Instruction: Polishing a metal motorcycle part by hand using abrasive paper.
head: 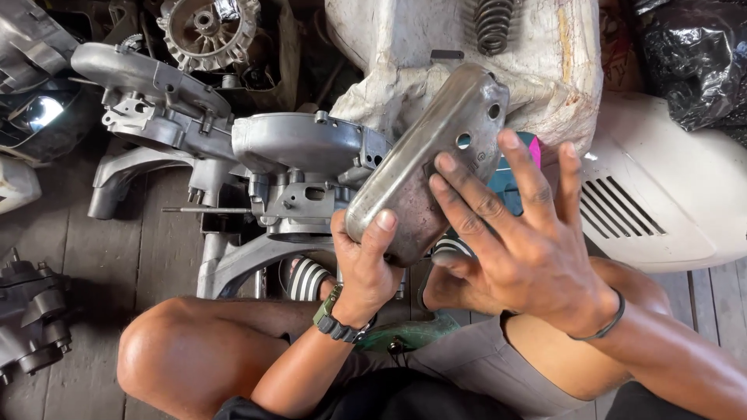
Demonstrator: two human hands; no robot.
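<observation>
So the left hand (366, 272) is gripping the lower end of a curved grey metal cover (424, 167), thumb wrapped over the front edge, the rest of its fingers hidden behind the part. The right hand (517, 233) is lying flat and open against the cover's right side, fingers spread, only the fingertips touching it, not closing on anything. The cover is being held up tilted, in front of the person's knees, its top end leaning toward a dirty white scooter body (537, 70). Two round holes are showing near its upper end; what's on the back side is anyone's guess.

Just behind and left of the cover, an aluminium engine case (299, 167) is sitting on the wooden floor (93, 264), its lower part getting blocked by the left hand and a striped sandal (307, 278). A thin rod (206, 210) is sticking out to its left. A coil spring (492, 23) is getting cut off at the top edge, same with a finned flywheel (208, 29). A white vented side panel (661, 194) is lying at right, partly behind the right hand.
</observation>
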